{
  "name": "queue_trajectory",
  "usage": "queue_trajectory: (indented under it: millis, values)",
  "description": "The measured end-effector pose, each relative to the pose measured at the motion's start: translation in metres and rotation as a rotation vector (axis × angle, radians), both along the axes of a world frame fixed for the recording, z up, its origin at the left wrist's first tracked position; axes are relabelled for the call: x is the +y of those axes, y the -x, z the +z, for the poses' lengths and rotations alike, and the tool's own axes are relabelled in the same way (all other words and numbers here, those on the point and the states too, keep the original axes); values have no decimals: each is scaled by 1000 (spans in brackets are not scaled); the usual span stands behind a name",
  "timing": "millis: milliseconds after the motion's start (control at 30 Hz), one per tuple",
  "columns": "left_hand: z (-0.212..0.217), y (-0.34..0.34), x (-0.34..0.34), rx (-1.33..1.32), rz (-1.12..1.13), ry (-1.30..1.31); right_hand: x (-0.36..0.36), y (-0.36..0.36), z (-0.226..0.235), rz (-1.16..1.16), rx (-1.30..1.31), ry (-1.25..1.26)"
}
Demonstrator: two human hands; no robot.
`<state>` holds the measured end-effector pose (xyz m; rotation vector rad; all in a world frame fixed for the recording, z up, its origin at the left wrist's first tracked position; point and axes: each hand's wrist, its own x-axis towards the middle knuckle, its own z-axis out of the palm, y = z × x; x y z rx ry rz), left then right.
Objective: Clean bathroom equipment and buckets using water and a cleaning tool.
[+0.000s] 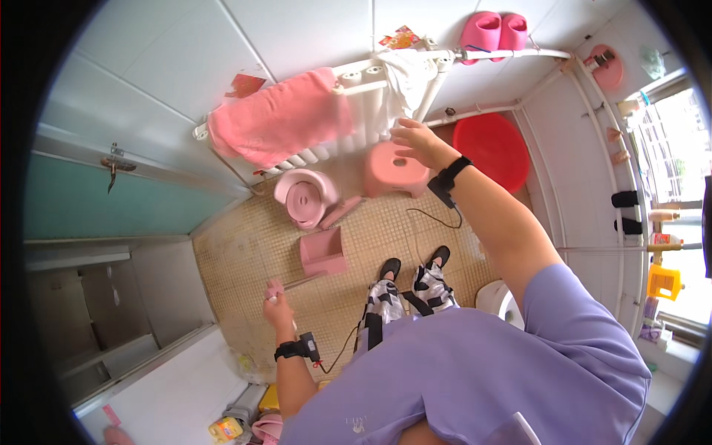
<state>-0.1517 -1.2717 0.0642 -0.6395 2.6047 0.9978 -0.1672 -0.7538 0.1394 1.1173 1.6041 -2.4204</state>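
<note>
My left hand (pixel 277 305) is closed round the handle of a pink dustpan (pixel 325 254), whose pan rests on the tiled floor. My right hand (pixel 421 144) reaches forward with its fingers apart, holding nothing I can see. Its fingertips are beside the lower end of a white cloth (pixel 406 74) hanging over the radiator; I cannot tell if they touch it. Below that hand stands a pink stool (pixel 397 170). A pink potty (pixel 305 196) is beyond the dustpan, with a narrow pink piece (pixel 342 212) lying against its side.
A pink towel (pixel 285 115) drapes over the white radiator (pixel 363 111). A red basin (pixel 491 152) leans in the far right corner. Pink slippers (pixel 493 33) sit on the wall pipe. A white toilet (pixel 500 302) is near my legs. A window with bottles on its sill lines the right.
</note>
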Motion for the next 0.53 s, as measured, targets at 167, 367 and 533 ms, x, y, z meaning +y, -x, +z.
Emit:
queue_trajectory:
  millis: [167,367,533]
  values:
    - [-25,-5,-54,-2,-335,-161,5,-109,-18,-155,18,106]
    - [-29,-71,-79,-136,-601,-89,-35,-329,-36,-493,-233,294]
    - [-56,-44,-100,-39,-928,66,-24,-503,-13,-1038,-375,338]
